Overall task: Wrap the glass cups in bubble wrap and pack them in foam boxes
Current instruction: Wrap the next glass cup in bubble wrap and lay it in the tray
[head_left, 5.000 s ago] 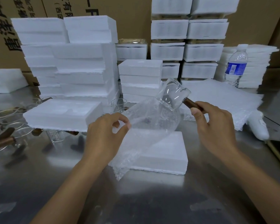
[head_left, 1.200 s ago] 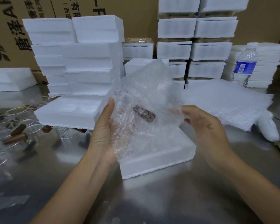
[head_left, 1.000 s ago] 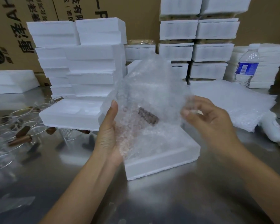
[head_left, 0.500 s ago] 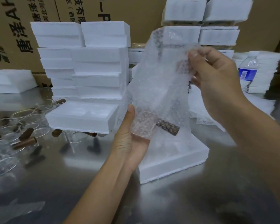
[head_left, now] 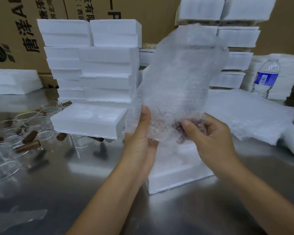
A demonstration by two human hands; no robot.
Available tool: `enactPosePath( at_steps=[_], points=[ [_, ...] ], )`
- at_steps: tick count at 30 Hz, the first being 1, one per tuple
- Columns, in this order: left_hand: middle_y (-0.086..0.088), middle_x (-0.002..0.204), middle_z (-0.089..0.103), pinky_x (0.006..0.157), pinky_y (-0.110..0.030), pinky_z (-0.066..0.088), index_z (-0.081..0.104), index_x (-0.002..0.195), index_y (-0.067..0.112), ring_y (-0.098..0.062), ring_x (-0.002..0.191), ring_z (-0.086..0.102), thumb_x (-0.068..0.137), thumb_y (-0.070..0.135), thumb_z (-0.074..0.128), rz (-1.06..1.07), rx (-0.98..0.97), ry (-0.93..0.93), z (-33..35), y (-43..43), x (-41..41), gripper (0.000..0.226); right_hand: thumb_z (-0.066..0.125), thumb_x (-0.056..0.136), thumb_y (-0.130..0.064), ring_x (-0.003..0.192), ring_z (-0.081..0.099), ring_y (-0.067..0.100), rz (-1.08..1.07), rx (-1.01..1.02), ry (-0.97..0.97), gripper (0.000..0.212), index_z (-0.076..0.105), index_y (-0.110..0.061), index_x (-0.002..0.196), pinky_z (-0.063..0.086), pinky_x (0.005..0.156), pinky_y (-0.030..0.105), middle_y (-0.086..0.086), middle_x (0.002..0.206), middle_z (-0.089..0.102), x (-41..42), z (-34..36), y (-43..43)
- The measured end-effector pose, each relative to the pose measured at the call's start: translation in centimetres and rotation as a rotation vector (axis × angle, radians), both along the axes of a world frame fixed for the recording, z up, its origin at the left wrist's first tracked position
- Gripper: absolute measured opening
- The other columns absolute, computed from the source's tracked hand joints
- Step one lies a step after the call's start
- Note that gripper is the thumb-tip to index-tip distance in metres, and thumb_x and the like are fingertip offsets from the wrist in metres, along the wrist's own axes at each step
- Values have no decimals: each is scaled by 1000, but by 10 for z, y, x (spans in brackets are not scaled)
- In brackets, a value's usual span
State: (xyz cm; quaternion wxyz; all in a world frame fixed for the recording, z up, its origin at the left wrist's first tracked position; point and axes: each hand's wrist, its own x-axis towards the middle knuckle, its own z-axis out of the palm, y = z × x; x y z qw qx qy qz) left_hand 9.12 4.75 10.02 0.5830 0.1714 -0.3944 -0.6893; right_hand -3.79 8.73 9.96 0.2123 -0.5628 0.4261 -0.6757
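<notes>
A glass cup with a brown handle sits inside a clear bubble wrap bag (head_left: 176,85) that stands up above my hands. My left hand (head_left: 141,138) cradles the wrapped cup from the left and below, thumb up along the bag. My right hand (head_left: 209,138) grips the wrapped handle end (head_left: 180,129), fingers curled round it. Directly below lies an open white foam box (head_left: 175,173) on the steel table. The cup itself is mostly hidden by the wrap.
Bare glass cups with brown handles (head_left: 24,133) crowd the left of the table. A foam box half (head_left: 88,119) sits beside tall foam stacks (head_left: 92,61). Bubble wrap sheets (head_left: 248,114) and a water bottle (head_left: 266,78) lie right. Cardboard cartons stand behind.
My right hand came down from the top of the bag to the wrapped handle at the bottom. The bag's free top now stands unheld.
</notes>
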Motion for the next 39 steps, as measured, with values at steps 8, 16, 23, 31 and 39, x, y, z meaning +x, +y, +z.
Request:
enactPosePath(
  at_steps=[8,16,23,31,39],
  points=[
    [1,118,68,97,-29,49,59,121,16,-13,113,62,78,48,55,-49,-203,-313,-9,-3,-2,54,70,79,-20,63,68,7,-44,202,-461,9,68,-14,72,53,56,17,-3,68,72,-25,-2,0],
    [28,113,63,81,-7,46,52,121,43,9,106,58,74,54,69,82,-484,-656,-12,5,0,51,71,79,-16,65,70,13,-62,205,-418,14,68,-3,82,54,57,18,4,71,73,-23,-2,6],
    [22,111,65,77,-8,49,51,125,35,6,101,62,76,50,70,173,-459,-594,-13,5,0,55,68,83,-20,67,71,13,-60,141,-344,9,68,-11,79,54,56,18,0,71,73,-11,-5,13],
    [12,122,65,88,-41,54,58,113,52,-15,112,63,58,74,70,134,-333,-468,-12,2,5,60,39,88,-50,51,41,-2,-198,10,-26,55,56,-2,69,33,53,6,-11,51,43,-12,-5,17],
    [12,95,70,75,-16,51,62,95,38,-4,91,67,64,48,71,106,-521,-599,-9,10,6,34,65,87,-24,74,64,10,-329,-129,-83,8,64,-32,86,51,71,20,-4,73,64,-19,-4,17]
  ],
)
